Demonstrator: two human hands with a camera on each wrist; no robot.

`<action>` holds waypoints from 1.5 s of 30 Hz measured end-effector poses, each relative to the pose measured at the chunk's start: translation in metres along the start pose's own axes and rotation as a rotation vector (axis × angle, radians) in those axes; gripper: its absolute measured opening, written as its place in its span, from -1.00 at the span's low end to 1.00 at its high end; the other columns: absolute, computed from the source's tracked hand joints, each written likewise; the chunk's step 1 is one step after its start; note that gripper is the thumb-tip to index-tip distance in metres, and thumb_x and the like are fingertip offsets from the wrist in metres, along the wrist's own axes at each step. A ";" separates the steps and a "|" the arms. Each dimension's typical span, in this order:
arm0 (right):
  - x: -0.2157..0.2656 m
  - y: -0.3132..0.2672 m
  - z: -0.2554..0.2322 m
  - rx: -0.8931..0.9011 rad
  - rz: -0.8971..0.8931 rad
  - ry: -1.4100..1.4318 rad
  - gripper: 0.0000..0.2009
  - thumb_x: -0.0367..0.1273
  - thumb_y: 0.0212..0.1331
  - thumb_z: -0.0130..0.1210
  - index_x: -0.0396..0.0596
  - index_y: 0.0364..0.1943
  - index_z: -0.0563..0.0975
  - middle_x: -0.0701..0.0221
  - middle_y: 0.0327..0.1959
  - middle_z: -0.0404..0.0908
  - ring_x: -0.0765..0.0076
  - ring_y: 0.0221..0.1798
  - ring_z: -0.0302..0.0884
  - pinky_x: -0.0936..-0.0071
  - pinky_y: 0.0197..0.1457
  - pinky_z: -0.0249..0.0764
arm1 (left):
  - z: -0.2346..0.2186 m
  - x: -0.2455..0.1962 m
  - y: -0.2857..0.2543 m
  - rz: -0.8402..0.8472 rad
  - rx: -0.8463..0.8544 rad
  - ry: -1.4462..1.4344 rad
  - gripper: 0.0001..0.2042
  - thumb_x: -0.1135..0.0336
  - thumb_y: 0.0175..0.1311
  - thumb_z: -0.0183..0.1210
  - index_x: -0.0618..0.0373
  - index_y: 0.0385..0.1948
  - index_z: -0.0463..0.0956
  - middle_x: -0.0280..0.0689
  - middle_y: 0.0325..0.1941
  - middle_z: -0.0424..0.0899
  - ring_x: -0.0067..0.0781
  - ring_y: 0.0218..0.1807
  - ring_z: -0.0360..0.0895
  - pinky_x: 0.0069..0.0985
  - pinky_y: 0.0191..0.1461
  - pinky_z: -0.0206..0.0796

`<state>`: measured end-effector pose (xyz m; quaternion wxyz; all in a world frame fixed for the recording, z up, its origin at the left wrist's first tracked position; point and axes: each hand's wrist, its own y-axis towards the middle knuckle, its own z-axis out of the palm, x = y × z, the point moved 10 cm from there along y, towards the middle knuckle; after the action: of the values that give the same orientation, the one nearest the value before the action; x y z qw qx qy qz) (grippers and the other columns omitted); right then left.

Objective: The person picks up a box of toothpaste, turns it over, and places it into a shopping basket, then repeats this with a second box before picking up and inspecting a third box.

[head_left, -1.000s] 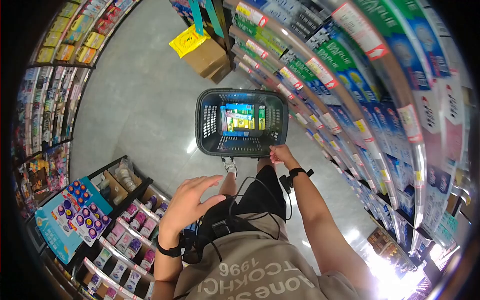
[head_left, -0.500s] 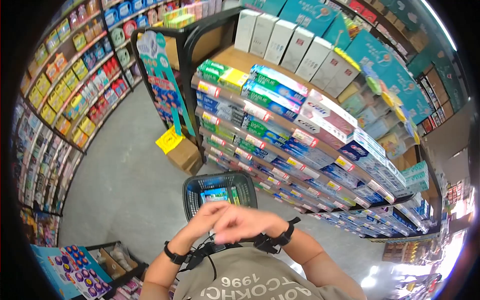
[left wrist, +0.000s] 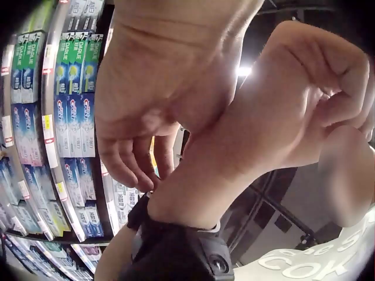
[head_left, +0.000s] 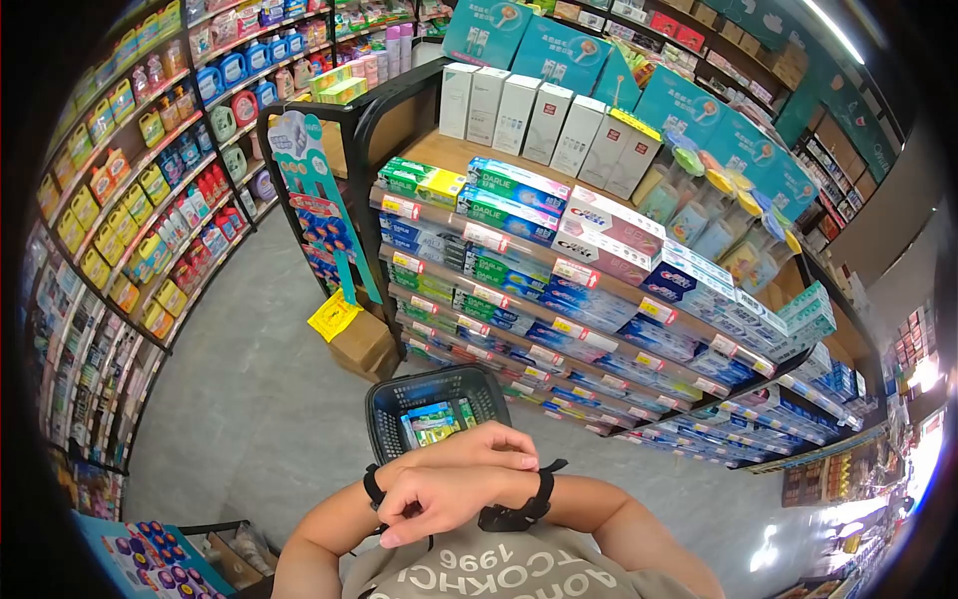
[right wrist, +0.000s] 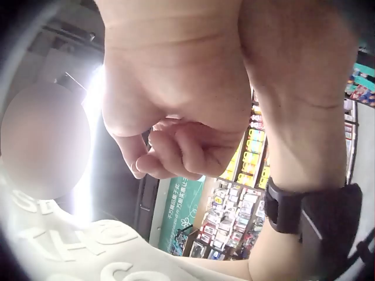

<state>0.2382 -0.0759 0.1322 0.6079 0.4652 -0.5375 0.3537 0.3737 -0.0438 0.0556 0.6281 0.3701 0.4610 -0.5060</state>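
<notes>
My forearms cross at the wrists, just in front of my shirt. In the head view my left hand (head_left: 469, 449) points right, lying farther from my body; its fingers (left wrist: 137, 161) hang loosely bent and hold nothing. My right hand (head_left: 439, 499) points left across the left wrist, with its fingers (right wrist: 184, 155) curled in toward the palm around nothing. Both wrists wear black straps. Beyond the hands a black shopping basket (head_left: 379, 409) stands on the floor, holding several toothpaste boxes (head_left: 429, 419). The left hand hides part of its near side.
A toothpaste shelf (head_left: 559, 255) runs along the front and right. At its left end is a cardboard box (head_left: 364, 344) with a yellow packet (head_left: 335, 314) on top. Bottle shelves (head_left: 140, 170) curve along the left. A display stand (head_left: 150, 559) is at lower left.
The right hand has left the basket's rim and come up; both hands have met and crossed at the wrists. The head view has tilted up, showing more of the shelves.
</notes>
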 end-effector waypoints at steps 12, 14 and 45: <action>-0.020 0.008 0.021 0.043 0.109 0.016 -0.44 -0.10 0.51 0.13 -0.07 -0.66 0.29 0.65 -0.72 0.19 0.67 -0.59 0.07 0.51 -0.51 0.09 | -0.006 0.000 -0.024 0.079 -0.017 0.043 -0.64 0.11 0.51 0.23 0.23 -0.43 0.58 -0.49 -0.44 0.57 -0.78 -0.34 0.37 -0.56 -0.30 0.24; -0.020 0.008 0.021 0.045 0.111 0.006 -0.44 -0.10 0.51 0.13 -0.06 -0.67 0.28 0.65 -0.72 0.19 0.67 -0.59 0.06 0.50 -0.51 0.08 | 0.001 -0.017 -0.024 0.161 -0.061 0.039 -0.63 0.09 0.50 0.23 0.21 -0.44 0.57 -0.50 -0.48 0.53 -0.78 -0.35 0.36 -0.57 -0.32 0.23; 0.116 -0.110 -0.243 -0.866 0.159 -1.175 -0.82 -0.31 0.28 0.27 -0.15 -0.28 0.69 0.26 -0.39 0.71 0.28 -0.35 0.67 0.33 -0.20 0.57 | -0.146 0.032 -0.230 0.473 -0.787 -0.409 -0.48 0.13 0.59 -0.02 0.44 -0.48 0.66 0.20 -0.31 0.75 0.06 -0.22 0.76 -0.10 -0.04 0.65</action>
<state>0.4395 0.1107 0.2283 0.3212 0.2556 -0.8986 -0.1550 0.1211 0.0331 -0.0189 0.8950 0.0928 0.3880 -0.1996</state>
